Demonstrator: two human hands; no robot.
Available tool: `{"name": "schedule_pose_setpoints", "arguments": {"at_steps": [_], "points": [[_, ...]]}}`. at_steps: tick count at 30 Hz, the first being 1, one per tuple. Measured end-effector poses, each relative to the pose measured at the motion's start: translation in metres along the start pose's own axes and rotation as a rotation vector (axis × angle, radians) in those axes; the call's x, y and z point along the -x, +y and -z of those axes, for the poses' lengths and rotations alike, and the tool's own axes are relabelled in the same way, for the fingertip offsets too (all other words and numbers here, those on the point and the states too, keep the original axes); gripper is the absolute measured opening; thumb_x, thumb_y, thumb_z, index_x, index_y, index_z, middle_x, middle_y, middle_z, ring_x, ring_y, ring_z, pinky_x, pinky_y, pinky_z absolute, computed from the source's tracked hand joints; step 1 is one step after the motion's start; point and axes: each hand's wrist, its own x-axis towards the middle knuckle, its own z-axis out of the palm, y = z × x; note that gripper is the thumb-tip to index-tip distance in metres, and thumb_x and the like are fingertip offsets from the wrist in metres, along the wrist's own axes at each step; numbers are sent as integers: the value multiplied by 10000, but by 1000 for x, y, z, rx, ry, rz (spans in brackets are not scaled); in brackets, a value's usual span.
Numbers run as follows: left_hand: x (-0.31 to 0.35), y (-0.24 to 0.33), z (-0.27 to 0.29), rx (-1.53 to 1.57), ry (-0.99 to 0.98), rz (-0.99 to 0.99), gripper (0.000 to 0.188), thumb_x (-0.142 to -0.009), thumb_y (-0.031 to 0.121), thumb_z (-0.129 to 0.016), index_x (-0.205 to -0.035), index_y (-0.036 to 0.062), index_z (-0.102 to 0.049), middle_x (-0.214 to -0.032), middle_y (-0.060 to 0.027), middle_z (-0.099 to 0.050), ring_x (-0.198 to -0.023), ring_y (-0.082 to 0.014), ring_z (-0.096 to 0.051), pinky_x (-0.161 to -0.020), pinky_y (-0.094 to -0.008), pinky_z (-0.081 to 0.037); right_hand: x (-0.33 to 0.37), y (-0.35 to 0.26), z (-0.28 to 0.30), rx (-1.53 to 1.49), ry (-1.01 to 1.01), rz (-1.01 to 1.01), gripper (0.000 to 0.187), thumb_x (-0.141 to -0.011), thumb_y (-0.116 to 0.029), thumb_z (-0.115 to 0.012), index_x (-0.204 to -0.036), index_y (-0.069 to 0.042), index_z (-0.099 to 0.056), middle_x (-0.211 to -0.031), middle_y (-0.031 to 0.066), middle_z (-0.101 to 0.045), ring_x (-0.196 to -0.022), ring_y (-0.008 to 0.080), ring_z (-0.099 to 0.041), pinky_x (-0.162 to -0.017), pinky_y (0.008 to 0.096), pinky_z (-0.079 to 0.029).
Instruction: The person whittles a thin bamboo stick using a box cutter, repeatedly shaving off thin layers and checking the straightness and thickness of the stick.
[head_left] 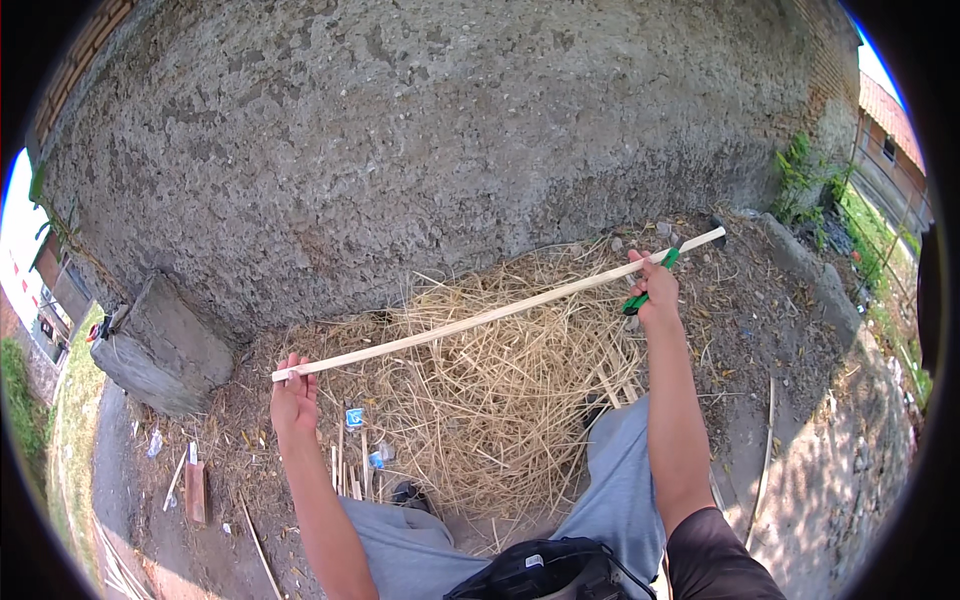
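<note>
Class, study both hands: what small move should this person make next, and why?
Probably shift the pale strip into the left hand alone, near its middle: the right hand supports the strip's other end while also holding a green tool, so freeing it would likely make that tool easier to handle.

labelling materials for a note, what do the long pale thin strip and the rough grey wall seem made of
The long pale thin strip: probably bamboo or wood, apparently unvarnished, from its plain cream surface.
The rough grey wall: perhaps weathered plaster or mortar, unpainted-looking, from its pitted, patchy face.
</note>
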Motion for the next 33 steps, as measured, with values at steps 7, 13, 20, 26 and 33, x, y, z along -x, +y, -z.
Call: {"name": "schedule_pose_setpoints", "arguments": {"at_steps": [7,13,20,26,33], "points": [[13,4,-15,76,2,-13,453,-983,-23,-384,-1414,85,-298,-1409,-76,-480,-1237,-239,-536,-941,-375,-474,13,-5,-7,118,4,10,180,-946,-168,-583,-1074,-53,-531,-1051,123,-688,-485,62,-344,-427,233,-325],[17,6,-17,115,-6,-15,491,-965,-53,-400,-1424,74,-282,-1372,-79,-501,-1227,-261,-544,-963,-406,-475,18,-4,-11,208,-86,12,174,-932,-144,-608,-1044,-35,-532,-935,88,-690,-471,58,-336,-416,233,-321],[22,11,-21,127,-51,32,414,-919,39,-541,-1299,60,-375,-1292,-91,-547,-1169,-260,-583,-870,-395,-514,13,4,-12,75,-27,35,112,-949,-118,-572,-961,-8,-558,-835,68,-640,-511,66,-371,-442,235,-337],[21,7,-21,0,-45,28,340,-887,112,-633,-1151,97,-420,-1135,-79,-612,-1074,-261,-624,-797,-374,-514,7,10,-13,68,8,15,134,-951,-101,-553,-877,10,-556,-744,46,-543,-527,83,-377,-461,250,-338],[28,4,-31,18,-122,41,250,-911,51,-551,-1142,75,-460,-1155,-88,-597,-1088,-263,-610,-798,-378,-518,-6,9,-2,-72,36,-3,83,-942,-78,-523,-903,-9,-548,-746,49,-541,-537,92,-408,-473,266,-366]]}}
